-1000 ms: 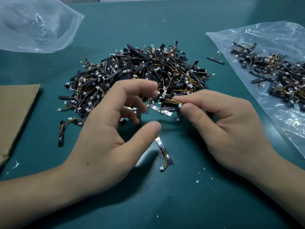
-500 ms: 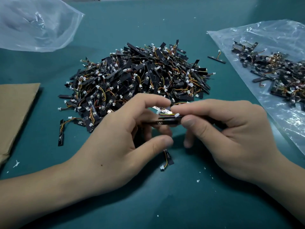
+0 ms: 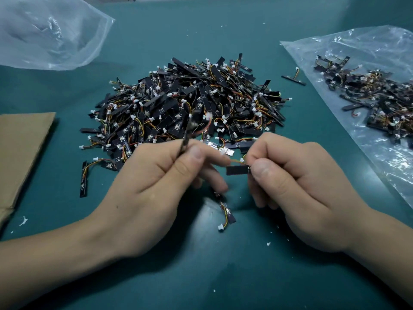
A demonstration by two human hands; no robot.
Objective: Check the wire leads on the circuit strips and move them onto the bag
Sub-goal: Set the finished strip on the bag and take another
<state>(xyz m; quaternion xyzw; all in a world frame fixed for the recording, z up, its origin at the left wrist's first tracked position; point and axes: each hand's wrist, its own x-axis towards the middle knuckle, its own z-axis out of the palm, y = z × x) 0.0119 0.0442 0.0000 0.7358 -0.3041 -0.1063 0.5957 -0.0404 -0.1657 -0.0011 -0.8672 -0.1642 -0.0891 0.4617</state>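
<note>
Teal matting covers the bench, flecked with white crumbs. Nearest the wearer, at about six o'clock from the hands, one loose strip lies flat, its white plug toward the wearer and its long axis running roughly twelve to six.

Above it the left hand pinches a blurred strip between thumb and forefinger; that strip stands nearly upright, leaning toward one o'clock, with its reddish lead arcing up to a white plug. The other fingers curl loosely under. The right hand nips a second strip by its right end between thumb and forefinger, so the black board juts out toward nine o'clock, long axis level, with a yellow-orange lead looping just above it; the remaining fingers are folded in.

This reads as the checking step: each hand has one piece up for a look at its wires. The next move likely calls for a carry toward two o'clock without snagging leads on the heap.

Beyond the hands, at twelve o'clock, sits the unsorted pile, strips pointing every way. Farther right, at two o'clock, the clear bag already bears a smaller cluster of checked strips. A stray strip lies just off its edge. Cardboard sits at nine o'clock, and another clear bag at ten.
</note>
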